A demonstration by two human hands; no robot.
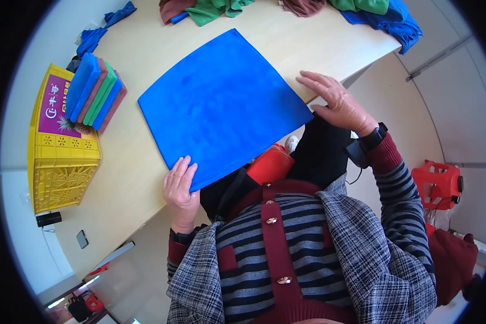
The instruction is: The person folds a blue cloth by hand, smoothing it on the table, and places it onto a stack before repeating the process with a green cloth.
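A blue cloth [221,108] lies spread flat on the table, turned so that one corner points away from me. Its near edge reaches over the table's front edge, above my lap. My left hand [181,189] rests at the near left corner, fingers laid flat over the cloth's edge. Beside the right corner is my right hand [337,102], palm down with fingers stretched out and nothing in them. Its thumb is close to the cloth's right corner.
A stack of folded blue, brown and green cloths [100,94] stands at the left by a yellow plastic crate [65,167]. Crumpled cloths [216,8] lie along the table's far side, more blue ones [386,21] at the far right. A phone-like dark object [82,238] lies at the lower left. A red stool [437,183] stands right.
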